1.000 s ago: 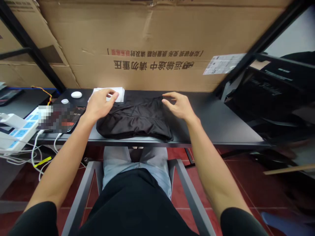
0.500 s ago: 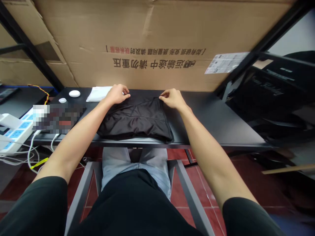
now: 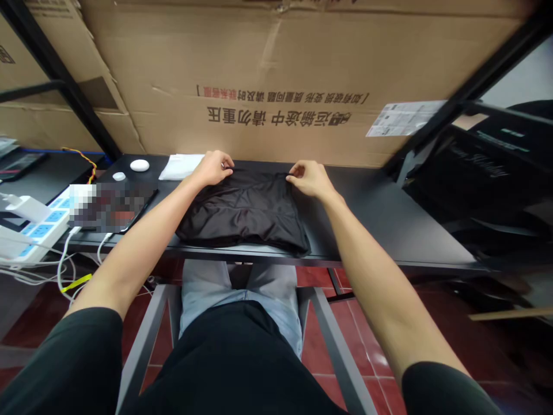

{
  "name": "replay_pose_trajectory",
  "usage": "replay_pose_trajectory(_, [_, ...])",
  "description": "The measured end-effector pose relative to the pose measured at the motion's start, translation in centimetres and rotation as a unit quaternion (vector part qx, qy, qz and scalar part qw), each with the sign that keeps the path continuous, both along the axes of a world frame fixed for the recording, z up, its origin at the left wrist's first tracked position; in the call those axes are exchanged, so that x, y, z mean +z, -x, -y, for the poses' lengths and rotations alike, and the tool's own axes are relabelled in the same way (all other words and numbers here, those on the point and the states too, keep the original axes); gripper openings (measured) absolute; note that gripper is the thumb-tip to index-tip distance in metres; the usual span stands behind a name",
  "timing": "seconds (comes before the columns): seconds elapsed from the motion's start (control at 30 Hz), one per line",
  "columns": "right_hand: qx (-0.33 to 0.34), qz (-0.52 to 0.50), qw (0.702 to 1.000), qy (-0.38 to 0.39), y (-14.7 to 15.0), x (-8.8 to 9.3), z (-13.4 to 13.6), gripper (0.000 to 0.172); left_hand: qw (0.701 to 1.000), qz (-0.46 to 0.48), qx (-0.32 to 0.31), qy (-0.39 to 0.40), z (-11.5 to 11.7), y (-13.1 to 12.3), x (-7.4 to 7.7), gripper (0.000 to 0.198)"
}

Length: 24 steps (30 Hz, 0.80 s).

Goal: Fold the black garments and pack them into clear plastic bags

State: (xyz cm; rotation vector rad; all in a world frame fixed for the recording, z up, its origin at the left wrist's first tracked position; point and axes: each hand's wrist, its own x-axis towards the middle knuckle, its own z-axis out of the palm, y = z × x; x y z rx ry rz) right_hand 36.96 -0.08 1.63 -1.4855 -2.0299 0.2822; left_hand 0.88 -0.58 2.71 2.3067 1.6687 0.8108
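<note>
A piece of black, slightly shiny fabric [image 3: 246,216] lies spread on the black desk in front of me, with creases across its middle and near edge. My left hand [image 3: 216,167] is at its far left corner, thumb and fingers closed on the edge. At the far right corner my right hand [image 3: 311,177] pinches the fabric between thumb and forefinger. Between the two hands the far edge runs fairly straight. What kind of item the fabric is I cannot tell. A thin pale strip shows beneath its near edge.
Behind the desk [image 3: 371,213] stands a large cardboard sheet [image 3: 276,63]. To the left are a white packet [image 3: 179,166], a white oval case [image 3: 139,166], a small round lid [image 3: 118,176], a blurred-out dark device [image 3: 125,207] and a power strip [image 3: 47,227] with cables. A black bag [image 3: 488,167] is at right.
My view has turned slightly, so everything appears a little further right. Both hands stay at the fabric's far corners, and the fabric lies nearly as before.
</note>
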Motion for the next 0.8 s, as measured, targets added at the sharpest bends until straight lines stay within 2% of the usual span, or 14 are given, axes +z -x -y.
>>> replay_pose_trajectory(0.37, [0.017, -0.06, 0.998, -0.03, -0.6, 1.3, 3.6, 0.011, 0.999, -0.037, -0.034, -0.02, 1.9, 0.4, 1.2, 0.022])
replay_pose_trajectory(0.53, [0.026, -0.083, 0.996, -0.032, -0.8, 1.6, 5.4, 0.012, 0.996, -0.033, -0.073, -0.027, 3.4, 0.5, 1.7, 0.02])
replay_pose_trajectory(0.8, [0.045, -0.059, 0.996, -0.04, -1.2, 1.3, 8.6, 0.011, 0.989, -0.048, -0.133, -0.043, 6.6, 1.3, 1.3, 0.022])
